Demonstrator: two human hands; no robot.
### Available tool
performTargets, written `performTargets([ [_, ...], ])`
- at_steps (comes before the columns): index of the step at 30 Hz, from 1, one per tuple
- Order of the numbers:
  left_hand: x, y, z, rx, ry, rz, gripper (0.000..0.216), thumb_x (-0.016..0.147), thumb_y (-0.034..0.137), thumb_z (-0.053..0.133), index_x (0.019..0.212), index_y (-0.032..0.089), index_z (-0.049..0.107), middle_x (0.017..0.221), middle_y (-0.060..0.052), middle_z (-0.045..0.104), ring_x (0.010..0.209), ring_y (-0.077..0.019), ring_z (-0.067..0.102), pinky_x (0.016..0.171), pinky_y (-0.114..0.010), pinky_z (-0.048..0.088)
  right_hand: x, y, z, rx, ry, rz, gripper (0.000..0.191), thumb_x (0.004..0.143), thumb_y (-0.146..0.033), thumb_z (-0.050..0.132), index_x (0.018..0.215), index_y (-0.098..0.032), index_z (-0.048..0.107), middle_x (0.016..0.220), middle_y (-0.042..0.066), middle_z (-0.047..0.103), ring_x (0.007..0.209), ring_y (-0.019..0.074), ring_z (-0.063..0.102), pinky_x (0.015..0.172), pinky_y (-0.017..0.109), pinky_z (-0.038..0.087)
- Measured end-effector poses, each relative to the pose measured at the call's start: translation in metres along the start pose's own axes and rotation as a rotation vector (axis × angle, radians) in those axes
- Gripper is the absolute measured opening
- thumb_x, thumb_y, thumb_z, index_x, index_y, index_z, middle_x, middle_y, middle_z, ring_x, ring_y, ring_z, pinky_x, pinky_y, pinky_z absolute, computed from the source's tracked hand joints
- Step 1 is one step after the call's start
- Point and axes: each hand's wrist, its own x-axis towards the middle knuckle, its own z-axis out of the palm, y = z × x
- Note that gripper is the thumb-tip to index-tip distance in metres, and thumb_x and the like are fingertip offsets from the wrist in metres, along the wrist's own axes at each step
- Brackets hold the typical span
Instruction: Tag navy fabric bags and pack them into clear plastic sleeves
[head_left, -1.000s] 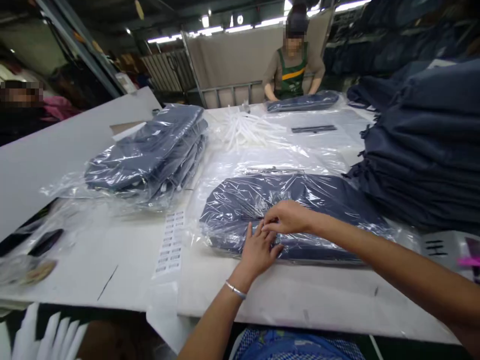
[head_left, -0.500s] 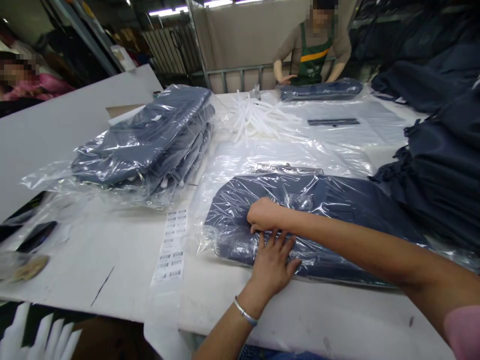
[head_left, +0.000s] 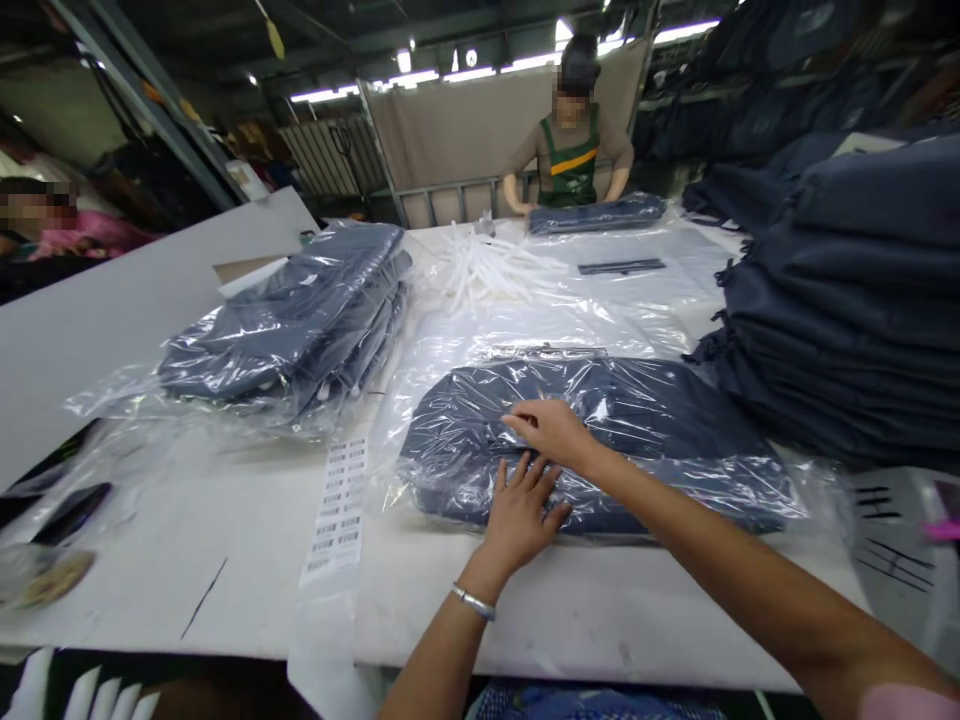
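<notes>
A dark blue folded garment in a clear plastic bag (head_left: 645, 420) lies flat on the white table in front of me. My left hand (head_left: 521, 510), a silver bangle (head_left: 474, 601) on its wrist, rests on the bag's near edge, fingers spread open. Just beyond it, my right hand (head_left: 555, 432) is over the left half of the bag with its fingers curled closed. Whatever those fingers may hold is hidden. The plastic is wrinkled and shiny around both hands.
Bagged garments (head_left: 277, 300) are piled at left. A barcode label sheet (head_left: 337, 505) lies near the table's front edge. White strips (head_left: 495, 265) are heaped farther back. Unbagged dark garments (head_left: 832, 300) are stacked at right. Across the table stands a person in a green apron (head_left: 574, 165).
My right hand has lifted slightly and turned from a pressed fist to a looser curl. My left hand stays on the bag. The view has shifted, showing more of the right-hand stack.
</notes>
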Motion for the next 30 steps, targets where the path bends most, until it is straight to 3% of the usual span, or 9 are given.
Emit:
performTargets([
  [4,0.007,-0.009,-0.016,-0.248,-0.015,-0.068,0.050,0.091,0.044,0.059,0.138,0.029,0.053,0.148,-0.005,0.051,0.141,-0.0289,0.040,0.120,-0.061,0.017,-0.127,0.017,0.001,0.822,-0.180,0.555,0.056,0.088,-0.068,0.050,0.074,-0.016,0.065,0.062,0.002,0.063,0.046,0.0117,0.054,0.048,0.025,0.041],
  [7,0.005,-0.010,-0.025,-0.362,0.202,-0.120,0.035,0.095,0.035,0.051,0.127,0.024,0.063,0.132,-0.007,0.065,0.127,-0.0231,0.057,0.114,-0.048,0.038,-0.203,0.038,0.016,1.252,-0.074,0.909,0.046,0.084,-0.059,0.066,0.097,-0.015,0.069,0.090,0.009,0.072,0.074,0.0166,0.069,0.069,0.027,0.055],
  [9,-0.001,-0.004,-0.025,-0.294,0.313,-0.069,0.032,0.097,0.031,0.048,0.123,0.024,0.065,0.126,-0.007,0.069,0.120,-0.0211,0.062,0.107,-0.041,0.046,-0.227,0.047,0.026,1.487,0.112,0.938,0.040,0.082,-0.047,0.074,0.107,-0.017,0.068,0.112,0.012,0.071,0.101,0.0197,0.069,0.090,0.030,0.055],
  [11,-0.010,0.007,-0.019,-0.149,0.276,0.050,0.033,0.097,0.030,0.049,0.128,0.025,0.061,0.129,-0.007,0.067,0.123,-0.0213,0.059,0.109,-0.042,0.044,-0.232,0.050,0.032,1.662,0.260,0.889,0.034,0.081,-0.039,0.076,0.107,-0.019,0.068,0.122,0.010,0.067,0.114,0.0204,0.064,0.099,0.031,0.052],
  [14,-0.020,0.026,-0.005,0.083,0.109,0.210,0.057,0.090,0.029,0.062,0.144,0.024,0.044,0.144,-0.009,0.055,0.136,-0.0269,0.047,0.117,-0.052,0.032,-0.217,0.044,0.038,1.815,0.423,0.859,0.015,0.075,-0.022,0.077,0.089,-0.022,0.070,0.107,0.006,0.071,0.106,0.0200,0.067,0.100,0.034,0.053],
  [18,-0.015,0.037,0.003,0.305,0.115,0.216,0.090,0.076,0.018,0.074,0.153,0.026,0.028,0.152,-0.012,0.044,0.140,-0.0324,0.040,0.117,-0.058,0.028,-0.197,0.036,0.046,1.936,0.570,0.669,0.025,0.060,-0.003,0.072,0.075,-0.023,0.068,0.090,0.000,0.071,0.102,0.0170,0.067,0.103,0.031,0.050],
  [21,0.000,0.035,-0.003,0.376,0.206,0.163,0.085,0.078,0.005,0.063,0.153,0.025,0.028,0.143,-0.010,0.054,0.127,-0.0287,0.052,0.108,-0.048,0.042,-0.187,0.042,0.053,1.888,0.573,0.526,0.035,0.056,-0.003,0.073,0.085,-0.022,0.071,0.098,0.000,0.073,0.107,0.0181,0.065,0.103,0.031,0.050],
  [25,0.014,0.030,-0.007,0.430,0.147,0.192,0.065,0.079,0.001,0.053,0.140,0.021,0.049,0.129,-0.009,0.064,0.110,-0.0273,0.061,0.089,-0.042,0.053,-0.168,0.056,0.050,1.761,0.564,0.497,0.027,0.048,-0.002,0.071,0.070,-0.019,0.069,0.082,0.001,0.074,0.084,0.0185,0.066,0.090,0.033,0.053],
  [30,0.026,0.030,-0.028,0.369,0.231,0.184,0.072,0.071,-0.001,0.054,0.141,0.016,0.047,0.141,-0.012,0.056,0.129,-0.0276,0.050,0.109,-0.045,0.042,-0.143,0.053,0.028,1.743,0.534,0.332,0.026,0.051,-0.001,0.070,0.068,-0.020,0.069,0.080,-0.001,0.073,0.087,0.0185,0.066,0.091,0.033,0.051],
])
